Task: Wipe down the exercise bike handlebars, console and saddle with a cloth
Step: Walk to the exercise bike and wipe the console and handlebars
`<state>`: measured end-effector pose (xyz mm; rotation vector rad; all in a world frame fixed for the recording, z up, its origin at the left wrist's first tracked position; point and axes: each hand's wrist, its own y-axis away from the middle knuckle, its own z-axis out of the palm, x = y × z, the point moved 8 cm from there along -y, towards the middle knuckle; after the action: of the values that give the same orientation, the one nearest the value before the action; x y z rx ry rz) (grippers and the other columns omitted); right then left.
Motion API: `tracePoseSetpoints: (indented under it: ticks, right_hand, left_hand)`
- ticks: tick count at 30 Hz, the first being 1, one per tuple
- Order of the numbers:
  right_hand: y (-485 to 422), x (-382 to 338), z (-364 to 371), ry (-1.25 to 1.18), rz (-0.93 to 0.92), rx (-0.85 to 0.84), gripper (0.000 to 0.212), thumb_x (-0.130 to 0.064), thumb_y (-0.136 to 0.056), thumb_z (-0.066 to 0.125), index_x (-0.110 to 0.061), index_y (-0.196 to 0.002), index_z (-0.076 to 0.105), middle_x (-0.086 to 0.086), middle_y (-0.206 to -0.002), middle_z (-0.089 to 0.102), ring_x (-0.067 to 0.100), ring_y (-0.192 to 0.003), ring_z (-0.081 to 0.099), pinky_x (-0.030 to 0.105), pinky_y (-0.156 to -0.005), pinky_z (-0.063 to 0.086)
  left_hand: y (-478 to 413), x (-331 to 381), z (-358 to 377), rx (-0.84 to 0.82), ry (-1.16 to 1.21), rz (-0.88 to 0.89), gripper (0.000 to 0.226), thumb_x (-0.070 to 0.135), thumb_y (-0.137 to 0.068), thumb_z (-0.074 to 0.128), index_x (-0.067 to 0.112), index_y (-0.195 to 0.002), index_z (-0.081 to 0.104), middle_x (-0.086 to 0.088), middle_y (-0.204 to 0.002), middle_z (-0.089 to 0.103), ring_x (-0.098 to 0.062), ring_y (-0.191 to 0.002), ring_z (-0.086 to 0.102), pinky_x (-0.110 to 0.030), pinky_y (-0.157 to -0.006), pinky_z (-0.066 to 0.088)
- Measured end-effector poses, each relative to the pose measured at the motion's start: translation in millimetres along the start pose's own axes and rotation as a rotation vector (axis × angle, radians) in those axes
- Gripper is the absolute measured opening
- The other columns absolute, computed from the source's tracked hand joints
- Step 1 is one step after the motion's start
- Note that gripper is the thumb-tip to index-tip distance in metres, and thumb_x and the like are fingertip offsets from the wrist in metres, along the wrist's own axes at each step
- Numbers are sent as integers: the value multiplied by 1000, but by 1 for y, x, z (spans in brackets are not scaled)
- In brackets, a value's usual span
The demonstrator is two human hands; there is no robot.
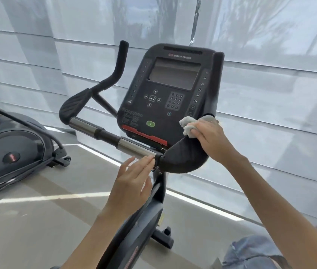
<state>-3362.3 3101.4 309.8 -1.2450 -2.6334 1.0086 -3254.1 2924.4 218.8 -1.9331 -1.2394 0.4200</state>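
Cloth (187, 124) — half under right hand (210, 138)

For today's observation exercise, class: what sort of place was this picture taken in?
Probably a gym or fitness room. The view shows a Star Trac exercise bike console with padded handlebars, and a second exercise machine stands on the floor to its left.

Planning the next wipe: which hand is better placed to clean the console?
Right hand: it grips the cloth right beside the console; the left hand holds nothing, fingers at the chrome grip.
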Motion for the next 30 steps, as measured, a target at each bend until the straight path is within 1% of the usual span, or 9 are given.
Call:
tracePoseSetpoints:
  ticks: [3,12,16,20,22,24,26,28,30]
  right_hand:
    - [18,-23,7,67,-38,41,22,-15,-97,44,-13,-98,66,1,-96,64,21,-102,54,25,-94,30]
    - [69,-87,43,70,-134,45,30,-17,-96,41,-10,-108,67,3,-123,63,20,-128,49,46,-108,31]
    - [77,-98,32,-82,-170,60,28,-15,-98,40,-7,-108,65,-1,-118,65,10,-123,50,36,-108,31]
    - [59,-66,-26,-171,-56,299,24,-11,-98,41,-17,-108,62,-32,-113,54,-12,-114,43,20,-99,35]
    - [40,-49,-48,-113,-15,357,23,-7,-97,44,-20,-105,60,-36,-109,54,-16,-105,44,12,-93,34]
    - [24,-34,-51,-57,-19,330,21,0,-95,46,-10,-101,63,-19,-106,61,-7,-100,50,9,-92,32]
    - [15,-18,-32,-49,37,190,20,0,-96,46,-5,-98,65,-2,-106,65,13,-102,54,19,-96,37]
    - [20,-13,-9,-29,70,106,20,-2,-96,46,-3,-98,65,6,-107,66,24,-107,55,33,-97,40]
    - [32,-22,1,0,43,156,21,-3,-95,45,-3,-95,66,8,-107,66,25,-111,54,28,-100,36]
  left_hand:
    - [2,-4,4,-8,15,26,40,20,-89,46,6,-122,62,-6,-130,59,-15,-122,53,-39,-108,34]
    - [4,-11,2,21,53,27,41,15,-90,45,3,-126,59,-8,-131,58,-18,-123,53,-42,-108,34]
    - [4,-13,-1,42,63,21,40,16,-89,46,3,-124,60,-9,-130,59,-19,-123,53,-41,-109,33]
    - [1,-14,0,30,80,24,39,18,-89,47,5,-124,61,-7,-128,61,-18,-122,54,-39,-111,31]
    - [-1,-13,2,22,75,26,39,18,-88,51,5,-123,62,-7,-127,61,-19,-121,55,-38,-111,30]
    - [-2,-11,4,16,75,31,38,18,-88,50,5,-122,63,-8,-126,62,-20,-120,56,-38,-111,30]
    - [-2,-11,4,20,71,38,37,16,-87,52,4,-121,63,-8,-126,62,-19,-120,56,-39,-111,30]
    - [-1,-11,5,23,70,42,38,11,-84,58,4,-122,63,-7,-127,62,-18,-121,55,-39,-111,30]
    - [-1,-11,6,27,68,49,40,10,-82,59,4,-122,63,-7,-128,61,-18,-122,54,-40,-110,31]
